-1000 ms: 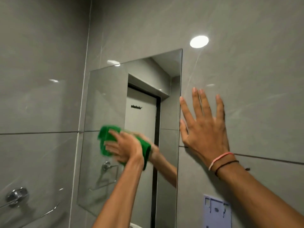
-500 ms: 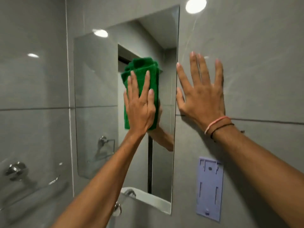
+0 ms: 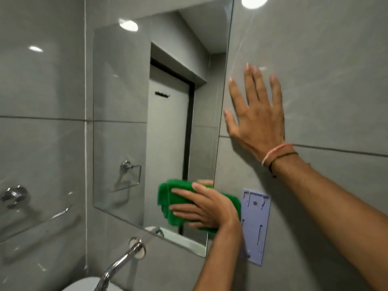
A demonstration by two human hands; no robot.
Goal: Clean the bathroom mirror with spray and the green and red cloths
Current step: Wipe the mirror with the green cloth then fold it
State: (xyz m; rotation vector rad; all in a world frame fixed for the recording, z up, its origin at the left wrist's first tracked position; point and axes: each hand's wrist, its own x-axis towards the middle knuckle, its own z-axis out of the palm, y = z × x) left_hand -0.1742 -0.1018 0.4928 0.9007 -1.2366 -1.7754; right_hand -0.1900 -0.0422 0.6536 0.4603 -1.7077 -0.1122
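Note:
A frameless rectangular mirror (image 3: 130,114) hangs on the grey tiled wall. My left hand (image 3: 204,208) presses a folded green cloth (image 3: 170,203) flat against the mirror's lower right corner, fingers pointing left. The cloth's right end (image 3: 232,201) overlaps the mirror's right edge onto the wall. My right hand (image 3: 255,114) rests flat on the tiles just right of the mirror, fingers spread and holding nothing. No spray bottle or red cloth is in view.
A lilac plastic wall bracket (image 3: 255,227) is fixed right of the mirror's lower corner. A chrome tap spout (image 3: 120,261) juts out below the mirror, over a white basin (image 3: 84,285). Chrome fittings (image 3: 14,196) and a rail sit on the left wall.
My left hand has swept the green cloth from the upper right of the mirror down to its lower right corner. My right hand stays planted on the wall.

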